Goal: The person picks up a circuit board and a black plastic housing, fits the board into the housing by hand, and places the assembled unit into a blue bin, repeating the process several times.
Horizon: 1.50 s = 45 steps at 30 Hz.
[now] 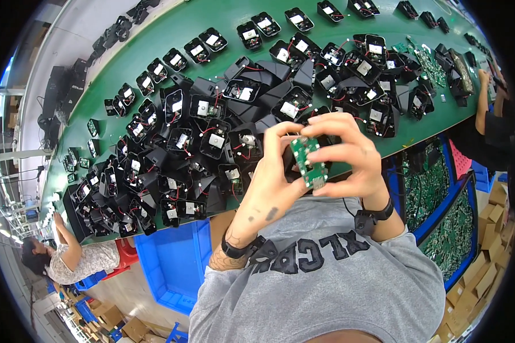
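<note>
A small green circuit board with pale and metallic parts is held up in front of my chest, above the near edge of the bench. My left hand is closed on its left side, fingers curled over the top and thumb at the lower edge. On the other side my right hand grips the board, with fingers across its face and thumb near the bottom end. Just beyond both hands lies a heap of black plastic housings, many with white blocks and red wires inside.
The green bench curves around me, with a row of black housings along its far side. Loose circuit boards lie at the far right. Blue bins of boards stand right; a blue tray is left. Another person sits far left.
</note>
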Available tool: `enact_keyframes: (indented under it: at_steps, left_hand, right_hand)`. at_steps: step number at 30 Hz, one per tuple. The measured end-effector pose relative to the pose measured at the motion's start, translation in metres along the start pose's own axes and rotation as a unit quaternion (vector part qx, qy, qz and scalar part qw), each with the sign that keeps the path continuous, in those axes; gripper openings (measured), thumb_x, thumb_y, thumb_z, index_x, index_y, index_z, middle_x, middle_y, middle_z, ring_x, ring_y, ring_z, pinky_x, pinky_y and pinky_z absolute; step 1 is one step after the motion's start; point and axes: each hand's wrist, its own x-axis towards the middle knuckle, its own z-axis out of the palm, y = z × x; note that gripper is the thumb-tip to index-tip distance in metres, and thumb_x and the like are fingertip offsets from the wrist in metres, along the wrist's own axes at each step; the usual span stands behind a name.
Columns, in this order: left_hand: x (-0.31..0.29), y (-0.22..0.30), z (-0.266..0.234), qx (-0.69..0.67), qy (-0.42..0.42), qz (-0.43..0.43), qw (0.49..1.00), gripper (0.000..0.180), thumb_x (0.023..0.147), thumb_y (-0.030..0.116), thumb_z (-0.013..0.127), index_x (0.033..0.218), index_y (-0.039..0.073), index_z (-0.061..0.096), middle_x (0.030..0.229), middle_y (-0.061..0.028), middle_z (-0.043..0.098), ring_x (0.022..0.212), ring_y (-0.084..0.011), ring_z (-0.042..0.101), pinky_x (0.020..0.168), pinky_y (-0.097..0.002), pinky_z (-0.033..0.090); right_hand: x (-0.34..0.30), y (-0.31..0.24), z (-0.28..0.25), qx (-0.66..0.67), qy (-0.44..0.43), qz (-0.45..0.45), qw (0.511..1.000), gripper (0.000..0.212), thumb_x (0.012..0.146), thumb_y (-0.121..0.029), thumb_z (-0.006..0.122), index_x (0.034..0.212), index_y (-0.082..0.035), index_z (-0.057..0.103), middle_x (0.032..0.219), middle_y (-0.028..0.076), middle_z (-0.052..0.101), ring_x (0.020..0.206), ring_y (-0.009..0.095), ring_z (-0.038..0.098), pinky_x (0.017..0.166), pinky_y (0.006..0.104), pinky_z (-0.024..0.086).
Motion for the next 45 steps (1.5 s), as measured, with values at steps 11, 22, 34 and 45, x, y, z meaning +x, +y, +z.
enact_keyframes:
  at_steps: [11, 22, 34, 45]
  left_hand:
    - [-0.005, -0.008, -0.003, -0.148, -0.027, 0.005, 0.989, 0.052, 0.088, -0.002, 0.052, 0.135, 0.007, 0.032, 0.123, -0.0104, 0.048, 0.114, -0.0161, 0.048, 0.093, -0.0293, 0.043]
    - [-0.008, 0.001, -0.002, -0.295, -0.038, -0.052, 0.953, 0.06, 0.088, 0.004, 0.054, 0.142, 0.009, 0.028, 0.128, -0.0181, 0.052, 0.115, -0.0269, 0.056, 0.091, -0.0378, 0.051]
    - [-0.006, 0.003, 0.01, -0.282, -0.022, -0.002, 0.959, 0.052, 0.093, -0.001, 0.051, 0.141, 0.008, 0.032, 0.125, -0.0102, 0.05, 0.113, -0.0157, 0.051, 0.092, -0.0304, 0.047]
    - [-0.008, 0.004, 0.014, -0.236, -0.026, 0.013, 0.971, 0.053, 0.093, -0.004, 0.045, 0.143, 0.004, 0.028, 0.135, -0.0088, 0.039, 0.117, -0.0168, 0.049, 0.101, -0.0304, 0.037]
  right_hand:
    - [0.001, -0.013, -0.007, -0.119, -0.067, -0.022, 0.99, 0.042, 0.065, -0.031, 0.079, 0.101, -0.012, 0.07, 0.122, 0.011, 0.059, 0.121, 0.036, 0.047, 0.102, 0.0521, 0.036]
    - [0.004, -0.022, -0.007, -0.143, -0.094, 0.014, 0.985, 0.042, 0.063, -0.019, 0.081, 0.103, -0.013, 0.069, 0.124, 0.007, 0.058, 0.129, 0.036, 0.041, 0.106, 0.056, 0.031]
    - [0.005, -0.035, -0.012, -0.219, -0.069, 0.039, 0.972, 0.047, 0.054, -0.011, 0.081, 0.1, -0.013, 0.07, 0.125, 0.009, 0.055, 0.128, 0.038, 0.041, 0.107, 0.053, 0.031]
    - [0.001, -0.03, 0.012, 0.22, 0.098, 0.344, 0.907, 0.05, 0.079, -0.005, 0.071, 0.127, -0.004, 0.053, 0.124, 0.01, 0.057, 0.111, 0.015, 0.056, 0.095, 0.0308, 0.044]
